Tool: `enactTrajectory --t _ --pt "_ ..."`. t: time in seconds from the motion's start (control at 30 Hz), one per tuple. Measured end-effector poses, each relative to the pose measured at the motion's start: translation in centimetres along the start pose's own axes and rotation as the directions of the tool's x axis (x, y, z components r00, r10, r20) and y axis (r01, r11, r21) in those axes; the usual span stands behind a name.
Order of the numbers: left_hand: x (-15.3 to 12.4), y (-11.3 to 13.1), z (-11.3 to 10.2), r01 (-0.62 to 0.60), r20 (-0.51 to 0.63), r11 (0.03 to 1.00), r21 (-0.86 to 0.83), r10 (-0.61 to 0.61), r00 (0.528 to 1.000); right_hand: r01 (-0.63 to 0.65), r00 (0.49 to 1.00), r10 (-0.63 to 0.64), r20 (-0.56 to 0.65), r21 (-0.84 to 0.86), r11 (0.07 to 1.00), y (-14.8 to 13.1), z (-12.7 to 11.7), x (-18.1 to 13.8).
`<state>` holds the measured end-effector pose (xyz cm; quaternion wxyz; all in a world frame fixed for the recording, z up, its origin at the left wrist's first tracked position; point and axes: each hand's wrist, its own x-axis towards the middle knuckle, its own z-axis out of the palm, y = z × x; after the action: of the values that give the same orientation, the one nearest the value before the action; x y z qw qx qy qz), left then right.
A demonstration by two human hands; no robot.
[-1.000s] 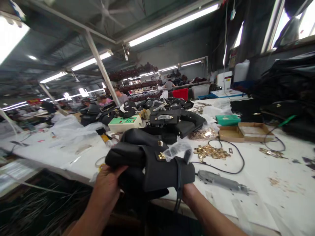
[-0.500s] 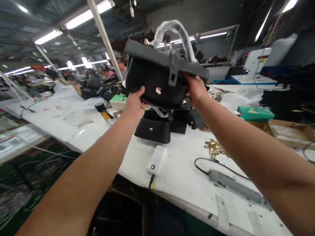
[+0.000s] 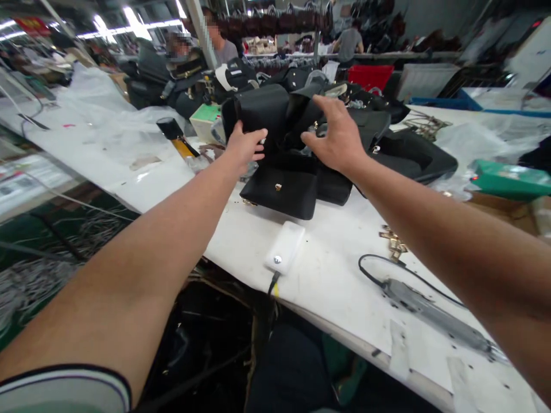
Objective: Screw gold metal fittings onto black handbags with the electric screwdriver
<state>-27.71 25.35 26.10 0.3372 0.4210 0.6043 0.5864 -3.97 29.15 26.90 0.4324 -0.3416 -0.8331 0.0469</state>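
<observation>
Black handbags lie heaped on the white worktable (image 3: pixel 327 252) in front of me. My left hand (image 3: pixel 246 148), fingers spread, is at the lower front of a black handbag (image 3: pixel 263 106); whether it touches the leather I cannot tell. On the other side, my right hand (image 3: pixel 339 135) has thumb and fingers apart near a dark flap, holding nothing. Below my hands a smaller black bag (image 3: pixel 284 192) with a small gold clasp lies at the near side of the heap. More black bags (image 3: pixel 413 155) spread to the right.
Nearer me lie a white box with a cable (image 3: pixel 286 246) and a grey corded tool (image 3: pixel 430 312). Gold metal pieces (image 3: pixel 394 244) sit at the right, close to a green box (image 3: pixel 508 179). A black-and-yellow object (image 3: pixel 177 137) stands left of the heap. People are in the background.
The black handbag held up between both hands has gone down to the heap, and both hands have let go. The view has tilted downward, showing more bags behind.
</observation>
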Motion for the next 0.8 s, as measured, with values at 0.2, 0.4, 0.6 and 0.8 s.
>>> enactTrajectory --t 0.2,0.4,0.6,0.8 --pt "-3.3 0.2 -1.9 0.053 -0.054 0.991 0.121 -0.047 0.997 0.058 0.987 -0.061 0.146 0.023 0.998 -3.9 2.5 -0.2" --pt "-7.0 -2.6 -3.6 0.032 -0.049 0.968 0.249 -0.02 0.999 -0.017 0.976 0.023 0.217 -0.033 0.999 -6.4 3.1 -2.0" --pt "-7.9 -5.5 -4.6 -0.006 -0.042 0.946 0.325 0.021 0.999 -0.03 0.949 0.04 0.313 -0.036 0.999 -8.0 2.7 -4.1" --pt "-9.1 -7.3 -5.4 -0.035 -0.12 0.953 0.301 0.074 0.99 0.0 0.943 -0.006 0.333 0.017 1.0 -8.8 1.6 -6.5"
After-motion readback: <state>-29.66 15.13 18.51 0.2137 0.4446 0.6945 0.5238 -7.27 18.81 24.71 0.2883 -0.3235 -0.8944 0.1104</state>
